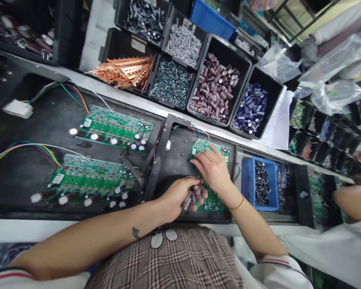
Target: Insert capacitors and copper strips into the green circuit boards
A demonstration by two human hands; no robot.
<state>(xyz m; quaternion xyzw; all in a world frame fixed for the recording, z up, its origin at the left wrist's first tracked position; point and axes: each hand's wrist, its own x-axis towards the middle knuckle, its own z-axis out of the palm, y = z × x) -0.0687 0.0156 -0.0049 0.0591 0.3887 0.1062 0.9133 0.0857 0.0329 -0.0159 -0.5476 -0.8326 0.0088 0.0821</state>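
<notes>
My left hand (180, 198) is closed around a handful of brown cylindrical capacitors (195, 194), just in front of a green circuit board (221, 151) that lies in a black carrier frame (162, 156). My right hand (212, 168) rests on that board, its fingers pressed down near the board's left edge; I cannot make out whether a part sits under the fingertips. Most of the board is hidden under both hands.
Two more green boards (117, 128) (90, 176) with coloured wires lie to the left. Black bins of capacitors (215, 88) (252, 106), grey parts (171, 82) and copper strips (126, 72) stand behind. A small blue bin (260, 182) sits to the right. Another person's arm (353, 198) is at far right.
</notes>
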